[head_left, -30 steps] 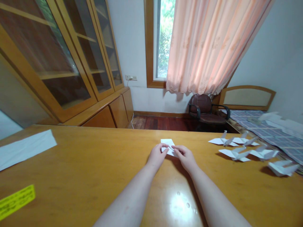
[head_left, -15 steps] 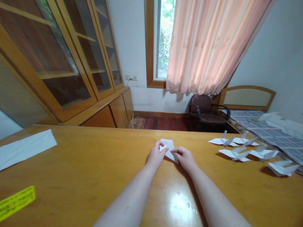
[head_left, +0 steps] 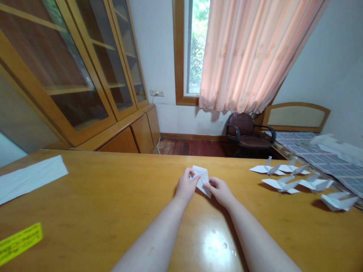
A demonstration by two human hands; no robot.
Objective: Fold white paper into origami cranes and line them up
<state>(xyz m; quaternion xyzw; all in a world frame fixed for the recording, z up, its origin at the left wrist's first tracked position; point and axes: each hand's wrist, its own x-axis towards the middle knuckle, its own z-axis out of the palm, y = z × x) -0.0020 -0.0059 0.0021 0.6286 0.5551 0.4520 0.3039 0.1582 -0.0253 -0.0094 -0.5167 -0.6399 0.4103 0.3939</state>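
White folded paper [head_left: 203,176]: your left grip [head_left: 186,186] and right grip [head_left: 221,190], nearly closed, pinch opposite edges, likely to steady it.

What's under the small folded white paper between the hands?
Glossy yellow-brown wooden tabletop shows around the small folded white paper; whatever lies directly beneath is covered by it, the bare left hand and bare right hand.

A bed [head_left: 317,155] (plus pink curtain [head_left: 249,53]) shows a home.

pink curtain [head_left: 249,49] by window [head_left: 196,49]; brown chair [head_left: 241,125] near bed [head_left: 297,139]; wooden cabinet [head_left: 95,71] (at left).
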